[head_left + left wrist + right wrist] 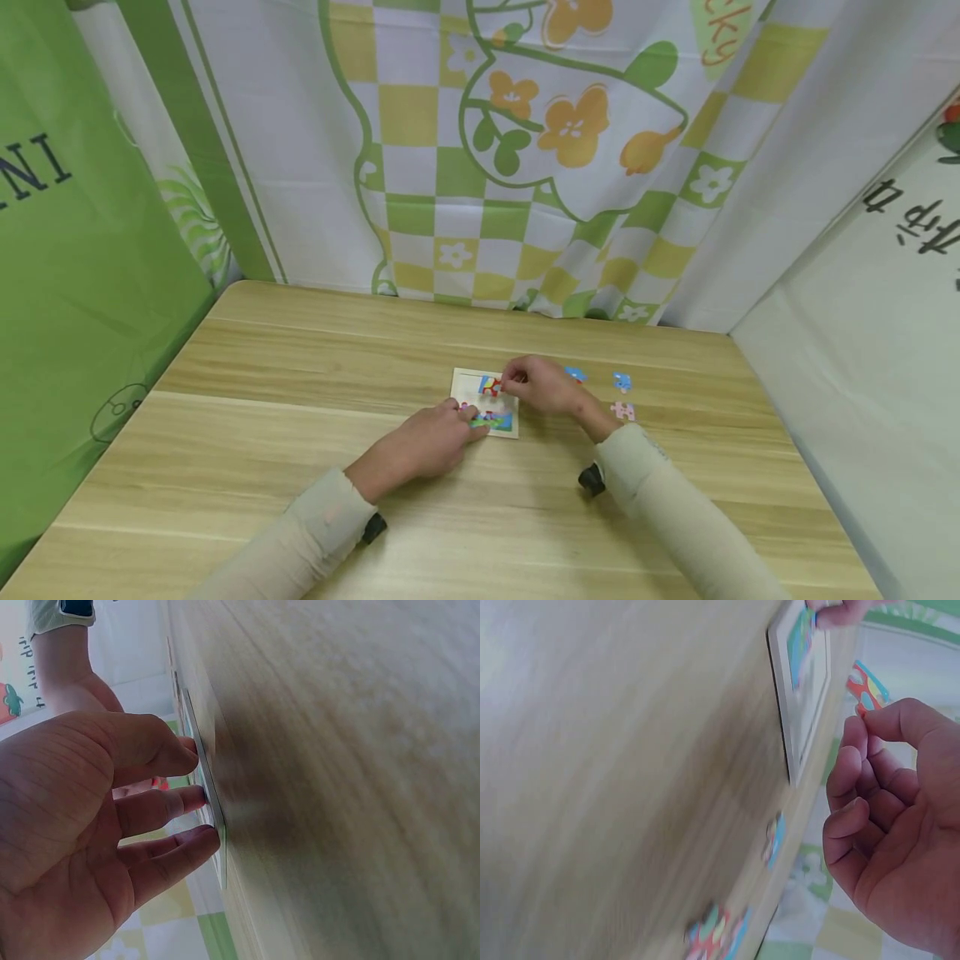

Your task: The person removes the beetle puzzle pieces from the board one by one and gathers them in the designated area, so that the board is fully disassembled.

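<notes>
A small square puzzle tray [453, 385] with a pale rim lies on the table. Its near part holds fitted pieces [495, 422] in green and blue. My left hand [431, 440] rests its fingertips on the tray's near left side, and in the left wrist view those fingertips [206, 838] are right at the tray edge. Between thumb and fingers my right hand [551, 387] pinches a red, yellow and blue puzzle piece [868, 686]. That piece is held above the far part of the tray.
To the right of the tray lie loose puzzle pieces: a blue one [622, 382], a pink one [622, 411] and another blue one [576, 374] partly behind my right hand. A patterned curtain [480, 217] hangs along the table's back edge, and a white panel [862, 350] stands at right.
</notes>
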The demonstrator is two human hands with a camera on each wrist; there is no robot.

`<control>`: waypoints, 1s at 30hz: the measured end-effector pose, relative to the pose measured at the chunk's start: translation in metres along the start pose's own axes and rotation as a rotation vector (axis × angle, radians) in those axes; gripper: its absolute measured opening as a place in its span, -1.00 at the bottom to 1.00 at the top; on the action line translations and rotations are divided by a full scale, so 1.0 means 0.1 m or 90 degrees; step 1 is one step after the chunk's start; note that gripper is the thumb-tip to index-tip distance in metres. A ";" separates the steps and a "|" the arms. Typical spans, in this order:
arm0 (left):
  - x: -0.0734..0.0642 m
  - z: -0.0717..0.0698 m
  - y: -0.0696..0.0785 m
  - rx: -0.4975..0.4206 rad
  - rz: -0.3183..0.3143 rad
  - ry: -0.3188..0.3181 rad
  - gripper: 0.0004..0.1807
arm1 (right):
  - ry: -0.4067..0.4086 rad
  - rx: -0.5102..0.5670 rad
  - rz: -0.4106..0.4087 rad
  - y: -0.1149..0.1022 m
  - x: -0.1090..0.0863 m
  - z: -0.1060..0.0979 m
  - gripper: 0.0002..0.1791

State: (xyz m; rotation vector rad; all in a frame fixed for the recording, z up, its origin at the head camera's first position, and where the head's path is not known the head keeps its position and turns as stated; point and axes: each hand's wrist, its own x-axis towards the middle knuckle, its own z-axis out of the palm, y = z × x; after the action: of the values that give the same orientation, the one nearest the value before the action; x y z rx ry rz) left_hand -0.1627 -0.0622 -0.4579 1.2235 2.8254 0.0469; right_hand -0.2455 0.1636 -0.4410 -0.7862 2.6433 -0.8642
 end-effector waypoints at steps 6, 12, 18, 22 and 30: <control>-0.01 -0.02 0.01 -0.006 -0.001 -0.002 -0.50 | 0.009 -0.013 -0.002 0.16 -0.12 -0.14 -0.88; -0.01 -0.03 0.01 0.003 0.003 0.000 -0.51 | -0.024 0.005 0.019 0.30 -0.25 -0.26 -0.86; 0.00 -0.02 0.01 0.012 0.011 0.001 -0.52 | -0.050 0.008 0.032 0.40 -0.34 -0.34 -0.81; 0.00 -0.03 0.01 0.009 0.010 0.000 -0.52 | -0.057 0.005 0.031 0.46 -0.36 -0.36 -0.80; 0.00 0.00 0.00 0.002 0.013 0.009 -0.54 | -0.061 -0.004 0.043 0.52 -0.36 -0.34 -0.84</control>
State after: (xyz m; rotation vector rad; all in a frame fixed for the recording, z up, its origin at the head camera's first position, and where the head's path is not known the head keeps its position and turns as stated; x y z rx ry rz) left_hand -0.1631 -0.0622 -0.4576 1.2573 2.8262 0.0528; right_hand -0.2502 0.2352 -0.4428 -0.7156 2.5748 -0.7816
